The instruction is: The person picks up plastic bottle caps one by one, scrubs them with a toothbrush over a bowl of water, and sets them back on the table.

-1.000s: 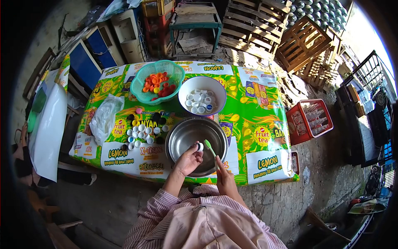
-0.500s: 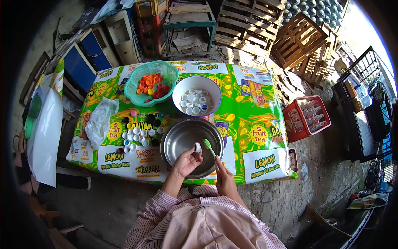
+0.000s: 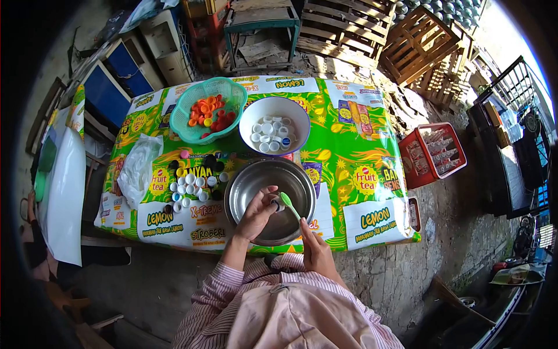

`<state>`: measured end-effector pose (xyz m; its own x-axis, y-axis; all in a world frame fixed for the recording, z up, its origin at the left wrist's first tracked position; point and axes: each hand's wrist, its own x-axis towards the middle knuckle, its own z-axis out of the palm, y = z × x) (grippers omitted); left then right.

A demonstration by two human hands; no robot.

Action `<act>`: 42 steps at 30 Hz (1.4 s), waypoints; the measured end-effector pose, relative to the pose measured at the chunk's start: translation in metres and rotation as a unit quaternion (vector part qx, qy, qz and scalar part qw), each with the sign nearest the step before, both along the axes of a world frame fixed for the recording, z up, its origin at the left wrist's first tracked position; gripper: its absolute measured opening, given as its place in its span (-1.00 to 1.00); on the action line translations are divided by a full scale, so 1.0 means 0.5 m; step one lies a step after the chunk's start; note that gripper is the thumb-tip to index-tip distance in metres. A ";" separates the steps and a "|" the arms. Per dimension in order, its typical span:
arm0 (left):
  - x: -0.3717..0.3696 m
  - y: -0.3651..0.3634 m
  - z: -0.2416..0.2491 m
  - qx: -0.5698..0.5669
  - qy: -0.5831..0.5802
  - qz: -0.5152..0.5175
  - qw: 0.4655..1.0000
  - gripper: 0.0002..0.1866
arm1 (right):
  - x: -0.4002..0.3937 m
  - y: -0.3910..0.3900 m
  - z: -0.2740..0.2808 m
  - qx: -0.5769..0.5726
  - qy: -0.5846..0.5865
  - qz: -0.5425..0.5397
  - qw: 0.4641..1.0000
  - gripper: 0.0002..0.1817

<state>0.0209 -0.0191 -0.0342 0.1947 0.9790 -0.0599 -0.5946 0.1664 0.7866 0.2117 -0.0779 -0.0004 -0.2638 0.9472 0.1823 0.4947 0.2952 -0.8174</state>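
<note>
My left hand (image 3: 256,216) pinches a small bottle cap (image 3: 278,205) over the steel bowl (image 3: 238,185). In my right hand (image 3: 317,252) is a green toothbrush (image 3: 290,205), its head up against the cap or very close to it. Behind the steel bowl stands a white enamel bowl (image 3: 246,119) holding several white caps. Further left, a mint-green plastic basket (image 3: 181,125) contains orange and red caps. Loose white caps (image 3: 190,189), along with black and yellow ones, lie on the table left of the steel bowl.
A bright green printed cloth (image 3: 334,174) covers the table. A crumpled clear plastic bag (image 3: 139,166) lies near its left end. Beside the right edge stands a red crate (image 3: 414,157) of wrapped items. Wooden pallets (image 3: 349,29) lean behind. Another person's hand (image 3: 31,206) shows at far left.
My left hand has turned, tilting the cap toward the brush. The toothbrush head has shifted slightly left and meets or nearly meets the cap. The view has moved a little.
</note>
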 end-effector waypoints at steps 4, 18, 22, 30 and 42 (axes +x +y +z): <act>-0.010 0.004 0.000 0.018 -0.008 -0.006 1.000 -0.50 | 0.016 0.005 -0.003 -0.006 0.002 -0.058 0.998 -0.45; -0.040 0.023 0.050 0.235 0.682 -0.045 0.691 -0.76 | 0.036 0.007 -0.023 -0.061 -0.047 -0.044 0.996 -0.49; -0.026 0.047 0.071 0.215 0.605 -0.045 0.765 -0.80 | 0.036 0.031 -0.039 -0.022 -0.072 -0.048 0.996 -0.50; -0.041 0.297 0.061 0.232 0.623 0.112 0.738 -0.56 | 0.027 0.058 -0.029 -0.004 -0.109 -0.032 0.994 -0.50; -0.338 0.146 -0.051 0.023 0.695 0.445 0.564 -0.72 | 0.026 0.082 -0.034 -0.047 -0.130 -0.006 0.990 -0.51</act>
<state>-0.1480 0.0538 -0.0596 -0.5785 0.6591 0.4805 0.7707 0.2488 0.5867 0.2247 -0.0368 -0.0176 -0.2786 0.9602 0.0209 0.6951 0.2166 -0.6855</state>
